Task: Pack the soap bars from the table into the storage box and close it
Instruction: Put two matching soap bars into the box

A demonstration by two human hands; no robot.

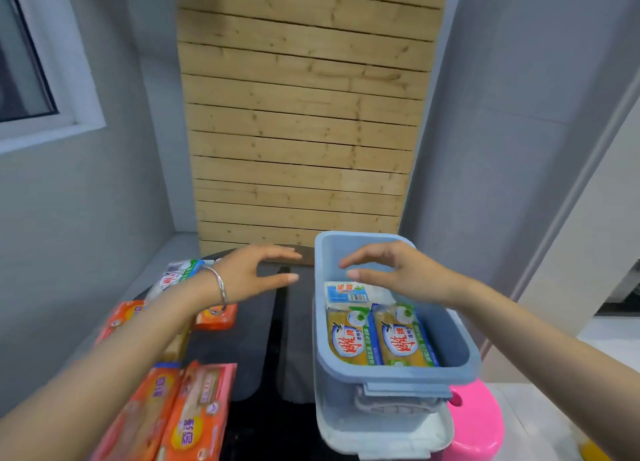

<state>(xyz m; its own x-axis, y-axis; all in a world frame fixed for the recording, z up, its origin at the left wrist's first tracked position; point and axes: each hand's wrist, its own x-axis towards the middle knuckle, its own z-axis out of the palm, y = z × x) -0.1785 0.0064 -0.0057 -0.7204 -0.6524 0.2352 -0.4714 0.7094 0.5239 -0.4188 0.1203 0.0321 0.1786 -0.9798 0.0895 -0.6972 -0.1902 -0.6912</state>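
Note:
A light blue storage box (460, 353) stands open on the right of the dark table (263, 349). Inside lie two yellow soap bars (381, 339) side by side and a white-blue pack (346, 292) behind them. My right hand (391, 270) hovers over the box's far end, fingers apart, holding nothing. My left hand (252, 273), with a silver bracelet, hangs open above the table left of the box. Orange soap packs (194, 412) lie at the near left, and another white-green soap pack (176, 273) sits under my left wrist.
A white lid (391, 436) lies under the box's near end. A pink stool (478, 422) stands to the right of the table. A wooden slat panel (301, 131) rises behind the table, with grey walls on both sides.

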